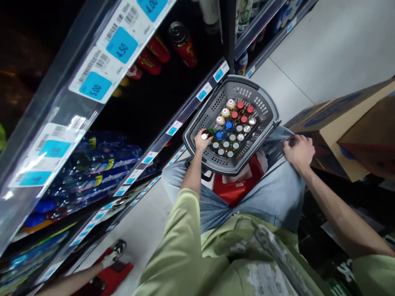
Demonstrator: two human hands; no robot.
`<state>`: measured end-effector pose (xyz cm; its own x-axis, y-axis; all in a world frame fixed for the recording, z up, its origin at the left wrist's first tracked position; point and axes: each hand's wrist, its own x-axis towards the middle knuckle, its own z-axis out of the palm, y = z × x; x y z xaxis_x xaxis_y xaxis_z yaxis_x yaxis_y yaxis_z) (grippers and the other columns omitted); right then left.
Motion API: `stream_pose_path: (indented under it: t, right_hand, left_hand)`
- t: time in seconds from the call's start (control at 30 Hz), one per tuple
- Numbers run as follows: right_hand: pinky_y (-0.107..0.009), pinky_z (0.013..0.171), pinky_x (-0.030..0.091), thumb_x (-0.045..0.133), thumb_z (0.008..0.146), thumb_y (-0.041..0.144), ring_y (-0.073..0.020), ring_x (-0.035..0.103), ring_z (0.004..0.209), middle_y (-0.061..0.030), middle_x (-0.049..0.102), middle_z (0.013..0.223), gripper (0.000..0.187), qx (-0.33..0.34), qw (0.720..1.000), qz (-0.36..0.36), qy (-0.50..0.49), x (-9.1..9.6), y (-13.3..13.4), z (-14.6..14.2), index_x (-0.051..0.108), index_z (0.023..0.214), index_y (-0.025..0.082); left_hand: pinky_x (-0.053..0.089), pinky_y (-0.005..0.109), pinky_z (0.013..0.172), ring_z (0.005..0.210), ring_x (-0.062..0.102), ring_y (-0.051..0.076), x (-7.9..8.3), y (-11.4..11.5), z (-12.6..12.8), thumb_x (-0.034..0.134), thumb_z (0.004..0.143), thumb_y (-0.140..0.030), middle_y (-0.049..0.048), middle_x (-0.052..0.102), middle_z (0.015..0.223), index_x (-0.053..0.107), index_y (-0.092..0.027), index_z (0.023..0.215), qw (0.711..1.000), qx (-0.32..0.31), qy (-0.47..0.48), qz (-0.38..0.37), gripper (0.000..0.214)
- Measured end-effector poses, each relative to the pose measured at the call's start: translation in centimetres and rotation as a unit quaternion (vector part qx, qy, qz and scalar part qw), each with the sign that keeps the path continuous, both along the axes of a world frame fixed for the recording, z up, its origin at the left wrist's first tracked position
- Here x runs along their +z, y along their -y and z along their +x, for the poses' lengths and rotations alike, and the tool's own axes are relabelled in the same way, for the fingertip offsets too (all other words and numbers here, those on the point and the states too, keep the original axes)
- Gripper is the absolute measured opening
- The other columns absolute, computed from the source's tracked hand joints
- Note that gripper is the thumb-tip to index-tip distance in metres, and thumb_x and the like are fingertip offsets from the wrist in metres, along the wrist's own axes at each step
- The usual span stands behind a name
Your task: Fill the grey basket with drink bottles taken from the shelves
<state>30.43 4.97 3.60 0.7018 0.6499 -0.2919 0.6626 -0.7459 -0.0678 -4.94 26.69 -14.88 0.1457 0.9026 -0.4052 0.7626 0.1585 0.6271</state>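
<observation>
A grey shopping basket (226,162) sits between my knees. Rows of bottles and cans stand upright inside it, among them red-capped bottles (240,106), blue-capped bottles (228,125) and silver-topped cans (226,144). At the basket's left side, my left hand (202,142) is closed around a dark bottle with a white top (205,134); its lower part is hidden. My right hand (299,152) is over my right knee, fingers curled in and seemingly pinching the fabric of my jeans (279,142).
Shelves with blue price labels (121,44) run along the left, holding red cans (185,47) and packs of blue bottles (101,168). Cardboard boxes (345,127) stand on the right. A red stool (237,185) is under the basket. Another person's arm (74,279) shows at lower left.
</observation>
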Motion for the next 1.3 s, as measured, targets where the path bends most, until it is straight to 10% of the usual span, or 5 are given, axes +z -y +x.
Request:
stream_pose_path:
  t: [0.5,0.73,1.0,1.17,1.3]
  right_hand:
    - [-0.049,0.089,0.05,0.05,0.095,0.034,-0.0414,0.06,0.121,-0.0199,0.075,0.126,0.039,0.009,1.0,-0.021,0.014,0.7,-0.3,-0.4,0.08,0.115,0.018]
    - [-0.049,0.087,0.051,0.052,0.094,0.036,-0.0406,0.06,0.117,-0.0194,0.075,0.119,0.037,0.014,1.0,-0.003,0.017,0.2,-0.2,-0.2,0.081,0.111,0.02]
    - [-0.048,0.086,0.05,0.053,0.096,0.037,-0.0406,0.06,0.119,-0.0193,0.075,0.123,0.036,0.013,1.0,-0.015,0.02,-0.1,-0.3,0.0,0.08,0.111,0.02]
    - [-0.046,0.088,0.049,0.052,0.097,0.035,-0.0392,0.058,0.119,-0.02,0.074,0.123,0.036,0.02,0.999,-0.024,0.022,-0.1,-0.5,-0.2,0.079,0.113,0.017]
    - [-0.044,0.092,0.049,0.051,0.099,0.035,-0.0376,0.058,0.119,-0.0197,0.073,0.124,0.038,0.023,0.999,-0.03,0.022,-0.3,-0.4,-0.2,0.079,0.117,0.016]
  left_hand:
    - [0.045,0.042,0.124,0.14,0.061,0.032,-0.2,2.2,0.7,0.057,0.101,-0.011,0.0176,0.066,0.148,0.075,-0.016,0.135,0.994,-0.086,-0.054,0.034,0.039]
    - [0.048,0.045,0.115,0.117,0.07,0.034,-2.5,0.5,1.4,0.061,0.095,-0.011,0.0191,0.076,0.121,0.079,-0.016,0.117,0.991,-0.065,-0.107,-0.05,0.029]
    - [0.047,0.048,0.12,0.127,0.069,0.034,-4.8,0.2,2.7,0.062,0.096,-0.017,0.025,0.069,0.144,0.072,-0.012,0.138,0.989,-0.087,-0.083,-0.082,0.044]
    - [0.035,0.052,0.131,0.156,0.047,0.039,-2.8,1.6,3.4,0.066,0.091,-0.014,0.0294,0.037,0.175,0.047,-0.005,0.165,0.977,-0.147,-0.137,-0.075,0.076]
    - [0.037,0.051,0.129,0.155,0.049,0.035,1.4,7.1,2.6,0.045,0.104,-0.014,0.0245,0.058,0.16,0.052,-0.008,0.161,0.956,-0.23,-0.179,-0.037,0.057]
